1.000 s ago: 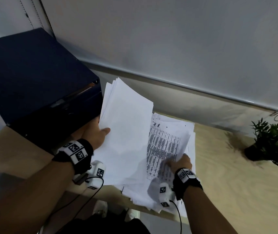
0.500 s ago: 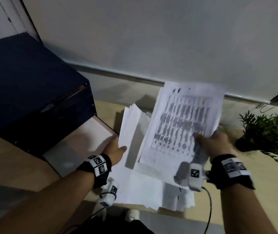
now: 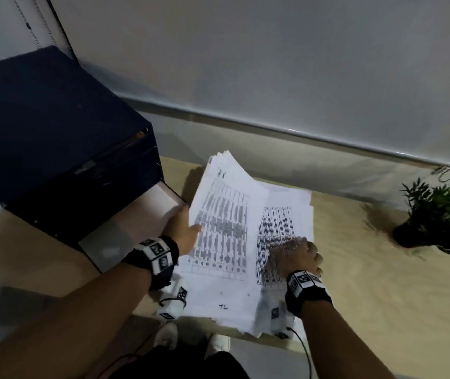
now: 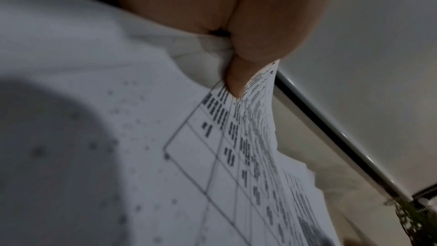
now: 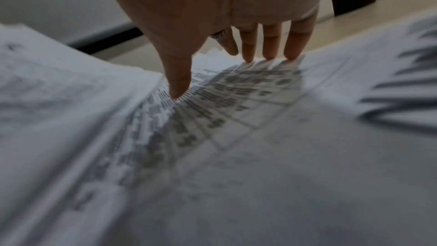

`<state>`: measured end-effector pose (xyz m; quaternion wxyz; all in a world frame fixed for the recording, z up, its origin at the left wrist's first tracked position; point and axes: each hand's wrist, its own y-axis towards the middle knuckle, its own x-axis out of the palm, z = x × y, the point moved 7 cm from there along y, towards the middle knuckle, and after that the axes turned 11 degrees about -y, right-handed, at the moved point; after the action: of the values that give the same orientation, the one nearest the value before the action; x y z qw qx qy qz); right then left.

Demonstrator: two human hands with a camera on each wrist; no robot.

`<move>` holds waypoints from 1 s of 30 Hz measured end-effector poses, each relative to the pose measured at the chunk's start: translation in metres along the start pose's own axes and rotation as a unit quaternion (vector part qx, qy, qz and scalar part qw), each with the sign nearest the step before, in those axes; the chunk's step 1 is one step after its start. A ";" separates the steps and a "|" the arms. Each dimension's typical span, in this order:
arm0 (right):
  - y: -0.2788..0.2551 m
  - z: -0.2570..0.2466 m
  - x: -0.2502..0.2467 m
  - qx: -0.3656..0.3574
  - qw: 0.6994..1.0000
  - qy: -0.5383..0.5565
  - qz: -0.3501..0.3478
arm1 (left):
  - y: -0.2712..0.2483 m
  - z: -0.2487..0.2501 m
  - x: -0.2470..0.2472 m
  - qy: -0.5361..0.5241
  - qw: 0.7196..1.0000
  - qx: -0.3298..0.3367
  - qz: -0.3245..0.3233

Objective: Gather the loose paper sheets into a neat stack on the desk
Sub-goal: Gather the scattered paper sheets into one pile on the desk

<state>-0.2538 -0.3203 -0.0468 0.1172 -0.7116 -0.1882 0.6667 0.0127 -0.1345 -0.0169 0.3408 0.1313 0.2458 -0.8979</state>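
Paper sheets point(image 3: 245, 269): lying at the surface's point(image 3: 382, 283) near edge. Your left hand point(image 3: 183, 228) is gripping a tilted bundle point(image 3: 224, 214); your right hand point(image 3: 297, 255), fingers straight, is pressing a printed sheet point(image 3: 278, 228).

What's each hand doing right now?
Left hand: grips the raised sheets.
Right hand: open, fingertips on the flat sheets.
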 end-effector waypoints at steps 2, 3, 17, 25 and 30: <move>0.002 0.011 0.004 -0.004 0.999 -0.032 -0.006 | 0.003 0.005 -0.022 -0.011 0.999 0.043 0.015; 0.002 0.013 0.006 -0.005 0.999 -0.039 -0.008 | 0.005 0.005 -0.033 -0.024 0.998 0.054 0.028; -0.030 -0.008 0.015 0.024 0.998 -0.048 -0.023 | -0.007 0.013 -0.062 -0.112 0.990 0.066 0.059; -0.032 -0.002 0.028 0.079 0.989 0.124 -0.028 | -0.034 0.045 -0.073 -0.071 0.992 0.066 0.087; -0.027 0.004 0.002 0.043 0.982 0.182 -0.013 | -0.020 0.015 -0.068 -0.103 0.991 0.038 0.077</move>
<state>-0.2610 -0.2954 -0.0375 0.1884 -0.8126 -0.1444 0.5323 0.0482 -0.0926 0.0304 0.4270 0.0695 0.1643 -0.8865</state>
